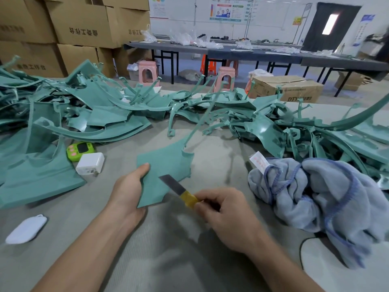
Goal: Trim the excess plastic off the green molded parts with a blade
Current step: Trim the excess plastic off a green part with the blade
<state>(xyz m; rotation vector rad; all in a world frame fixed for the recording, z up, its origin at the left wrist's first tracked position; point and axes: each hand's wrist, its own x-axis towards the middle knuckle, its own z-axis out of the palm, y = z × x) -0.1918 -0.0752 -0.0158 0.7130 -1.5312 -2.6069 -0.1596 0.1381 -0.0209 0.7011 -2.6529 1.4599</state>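
My left hand [128, 190] grips a flat green molded part [166, 165] by its left edge, thumb on top, holding it above the grey table [189, 260]. A thin curved green strip rises from the part's upper right corner. My right hand [227, 216] pinches a blade [173, 183] by its yellow-taped handle. The dark blade tip lies over the part's lower right area. Whether the blade touches the plastic I cannot tell.
A long heap of green molded parts [105, 114] runs across the table's far side, with more at the right [315, 133]. A blue cloth [315, 197] lies at right. A green timer [80, 150], white charger [90, 163] and white pouch [26, 229] sit at left.
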